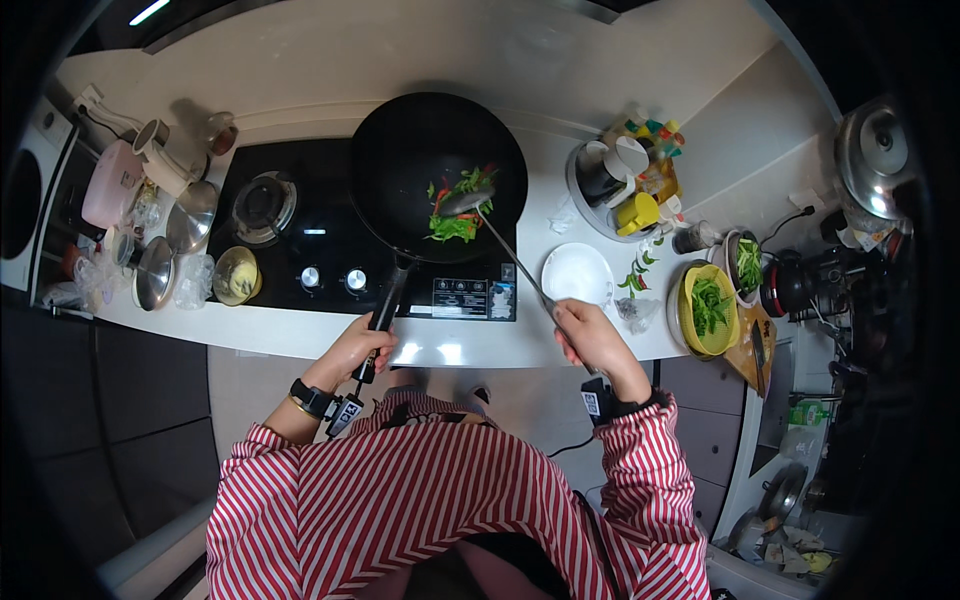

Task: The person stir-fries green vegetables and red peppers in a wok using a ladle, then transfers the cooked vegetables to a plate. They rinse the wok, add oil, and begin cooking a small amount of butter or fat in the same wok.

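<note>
My left hand (pixel 369 346) is closed around the black handle (pixel 390 300) of a large dark wok (pixel 397 165). The wok sits on the right side of a black gas hob (pixel 330 195). In my right hand (pixel 592 334) is the long handle of a metal ladle (pixel 466 201). Its bowl rests among sliced green and red peppers (pixel 456 227) in the right half of the wok and hides some of them. A round white plate (pixel 577 274) lies on the counter just beyond my right hand.
Right of the plate are loose pepper pieces (pixel 637 276), a yellow basket (pixel 724 330) of cut greens and a knife (pixel 757 352) on a wooden board (pixel 739 356). Condiments stand on a round tray (pixel 576 180). At left are a bare burner (pixel 264 208), a bowl (pixel 238 276) and metal lids (pixel 154 274).
</note>
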`<move>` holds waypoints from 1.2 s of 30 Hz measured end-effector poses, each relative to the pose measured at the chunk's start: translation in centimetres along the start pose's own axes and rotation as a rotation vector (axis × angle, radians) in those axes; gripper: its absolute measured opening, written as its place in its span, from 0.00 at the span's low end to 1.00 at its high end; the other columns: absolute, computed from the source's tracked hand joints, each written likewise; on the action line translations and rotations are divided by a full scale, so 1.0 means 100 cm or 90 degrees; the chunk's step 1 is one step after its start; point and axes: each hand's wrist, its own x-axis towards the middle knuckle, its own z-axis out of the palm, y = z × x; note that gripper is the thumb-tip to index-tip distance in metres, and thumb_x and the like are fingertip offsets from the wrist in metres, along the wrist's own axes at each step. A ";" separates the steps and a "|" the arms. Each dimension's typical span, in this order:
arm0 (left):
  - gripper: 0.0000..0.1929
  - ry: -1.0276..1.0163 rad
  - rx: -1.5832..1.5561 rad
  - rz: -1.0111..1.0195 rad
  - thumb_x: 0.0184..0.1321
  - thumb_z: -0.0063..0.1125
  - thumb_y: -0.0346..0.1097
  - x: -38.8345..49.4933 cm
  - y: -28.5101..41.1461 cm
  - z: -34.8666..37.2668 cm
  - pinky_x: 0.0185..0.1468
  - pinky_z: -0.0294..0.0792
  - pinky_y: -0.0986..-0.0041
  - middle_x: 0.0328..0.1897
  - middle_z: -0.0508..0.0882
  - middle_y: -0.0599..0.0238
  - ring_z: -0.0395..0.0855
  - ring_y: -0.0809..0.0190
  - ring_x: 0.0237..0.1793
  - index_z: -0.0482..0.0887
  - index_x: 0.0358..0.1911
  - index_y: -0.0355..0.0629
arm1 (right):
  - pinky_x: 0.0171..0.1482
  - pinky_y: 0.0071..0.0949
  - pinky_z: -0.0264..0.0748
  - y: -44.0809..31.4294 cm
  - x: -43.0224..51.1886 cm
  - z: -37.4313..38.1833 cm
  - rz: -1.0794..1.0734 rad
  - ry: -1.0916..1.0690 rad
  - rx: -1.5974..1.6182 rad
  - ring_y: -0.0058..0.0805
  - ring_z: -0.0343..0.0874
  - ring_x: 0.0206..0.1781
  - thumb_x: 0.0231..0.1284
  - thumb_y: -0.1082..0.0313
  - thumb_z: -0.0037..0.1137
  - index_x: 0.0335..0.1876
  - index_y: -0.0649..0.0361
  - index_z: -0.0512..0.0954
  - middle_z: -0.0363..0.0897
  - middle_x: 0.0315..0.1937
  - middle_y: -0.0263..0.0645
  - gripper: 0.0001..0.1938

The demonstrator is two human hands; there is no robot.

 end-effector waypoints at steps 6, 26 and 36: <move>0.09 0.032 0.049 0.066 0.55 0.53 0.26 0.001 -0.009 0.018 0.19 0.67 0.77 0.18 0.72 0.68 0.71 0.69 0.14 0.67 0.36 0.42 | 0.16 0.20 0.65 -0.003 0.064 0.011 -0.130 -0.017 0.116 0.17 0.68 0.14 0.71 0.61 0.41 0.30 0.62 0.70 0.69 0.17 0.29 0.15; 0.18 0.107 0.196 0.105 0.59 0.51 0.24 -0.001 -0.072 0.151 0.21 0.68 0.80 0.19 0.74 0.69 0.73 0.71 0.15 0.65 0.52 0.34 | 0.16 0.20 0.62 0.123 -0.049 -0.026 -0.065 0.073 0.188 0.17 0.66 0.14 0.71 0.63 0.41 0.40 0.61 0.72 0.68 0.18 0.30 0.10; 0.14 0.175 0.245 0.147 0.57 0.54 0.26 0.018 -0.115 0.201 0.17 0.65 0.78 0.18 0.73 0.69 0.73 0.70 0.12 0.67 0.44 0.36 | 0.25 0.29 0.68 0.167 -0.062 -0.036 -0.177 0.078 0.145 0.29 0.72 0.19 0.68 0.64 0.46 0.44 0.65 0.72 0.73 0.20 0.39 0.11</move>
